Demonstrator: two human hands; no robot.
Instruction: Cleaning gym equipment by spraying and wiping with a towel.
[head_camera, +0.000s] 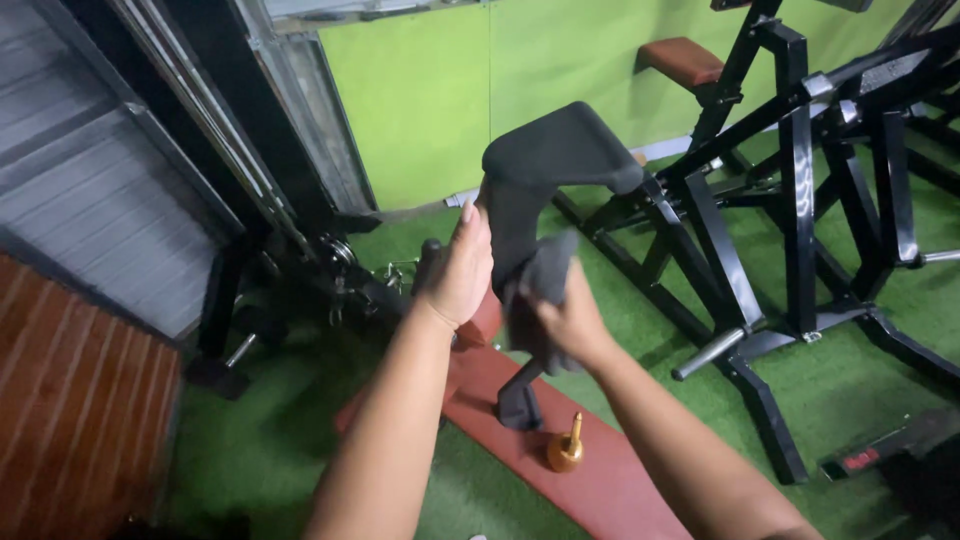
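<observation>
Wiping the black padded arm rest (555, 160) of a gym machine with a dark grey cloth (545, 280)

Left hand (460, 270) lies flat-palmed, released, against the pad's left edge; right hand (570, 320) is clenched on the cloth just below the pad, above the red-brown bench (600, 490) with its small brass bottle (566, 447); next stroke likely needs steady bracing

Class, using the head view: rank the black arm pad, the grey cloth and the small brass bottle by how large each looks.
1. Black arm pad, largest.
2. Grey cloth in the right hand; partly bunched, so its full size is unsure.
3. Brass bottle on the red bench, smallest.
</observation>
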